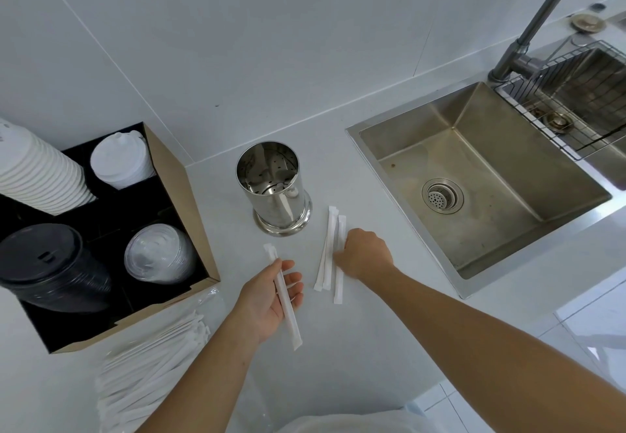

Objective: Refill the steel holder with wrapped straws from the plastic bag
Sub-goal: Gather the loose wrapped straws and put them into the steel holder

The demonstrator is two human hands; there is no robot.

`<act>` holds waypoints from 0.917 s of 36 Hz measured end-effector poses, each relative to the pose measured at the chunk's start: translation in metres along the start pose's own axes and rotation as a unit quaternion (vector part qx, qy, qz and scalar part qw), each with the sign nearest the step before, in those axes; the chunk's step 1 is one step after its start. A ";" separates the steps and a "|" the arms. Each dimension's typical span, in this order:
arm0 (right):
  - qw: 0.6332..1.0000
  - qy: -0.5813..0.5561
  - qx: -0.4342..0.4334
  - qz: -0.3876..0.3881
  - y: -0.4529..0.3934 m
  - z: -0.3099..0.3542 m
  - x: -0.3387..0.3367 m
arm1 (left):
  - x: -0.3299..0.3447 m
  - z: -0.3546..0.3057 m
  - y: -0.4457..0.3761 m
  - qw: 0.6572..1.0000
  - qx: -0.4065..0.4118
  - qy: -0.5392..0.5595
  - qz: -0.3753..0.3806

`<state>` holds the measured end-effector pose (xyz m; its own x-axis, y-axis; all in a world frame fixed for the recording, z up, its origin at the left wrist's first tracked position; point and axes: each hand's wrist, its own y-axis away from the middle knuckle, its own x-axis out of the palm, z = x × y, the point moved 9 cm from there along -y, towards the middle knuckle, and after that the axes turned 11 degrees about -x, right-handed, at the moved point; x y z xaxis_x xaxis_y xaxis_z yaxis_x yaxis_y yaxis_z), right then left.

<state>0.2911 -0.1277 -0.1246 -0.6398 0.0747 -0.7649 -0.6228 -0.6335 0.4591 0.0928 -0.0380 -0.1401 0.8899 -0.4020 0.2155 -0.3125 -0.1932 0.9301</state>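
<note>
At frame centre the steel holder (276, 189) stands upright and looks empty. Just below it the left hand (271, 297) holds one wrapped straw (283, 294); the right hand (364, 256) curls onto three loose straws (330, 253) on the counter. The plastic bag (152, 358) lies lower left. Best to square the ends, then drop them in vertically together.

White counter (210, 263), steel sink (474, 175)
</note>
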 end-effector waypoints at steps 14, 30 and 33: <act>0.999 0.010 -0.013 0.031 0.005 0.001 -0.007 | 0.002 0.001 -0.007 1.000 -0.002 0.010 0.021; 0.945 -0.273 -0.150 0.103 0.052 0.085 0.014 | 0.026 0.007 0.000 0.987 -0.049 0.060 0.139; 0.952 -0.259 -0.153 0.063 0.043 0.077 0.003 | 0.018 0.006 -0.004 0.990 -0.039 0.059 0.119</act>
<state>0.2273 -0.0952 -0.0721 -0.8859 0.3037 -0.3508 -0.4179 -0.8506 0.3191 0.1078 -0.0493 -0.1419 0.8279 -0.3198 0.4608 -0.4961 -0.0342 0.8676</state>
